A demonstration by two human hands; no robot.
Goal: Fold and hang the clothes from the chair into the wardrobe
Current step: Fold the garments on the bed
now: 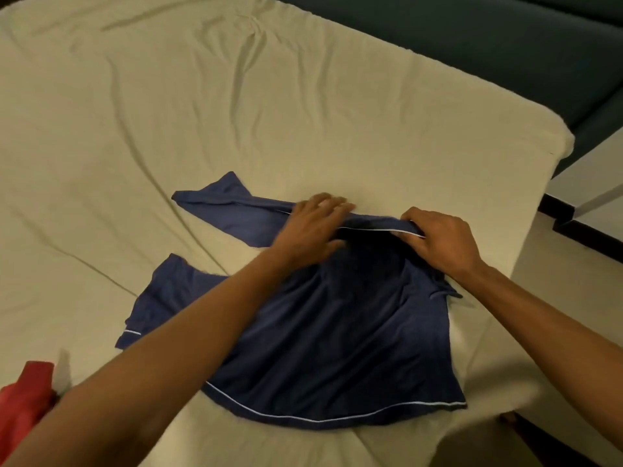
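Head view: left hand (312, 230) flat, fingers straight, pressing navy shirt (337, 332); right hand (441, 242) pinching its collar

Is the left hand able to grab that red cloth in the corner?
Probably yes: the red cloth lies uncovered beside the left forearm, but the left hand is resting on the blue shirt now.

A bedroom in a home: a wide bed (202, 112) under a creased cream sheet (clothes lying on it), a dark padded headboard (472, 35) alongside.
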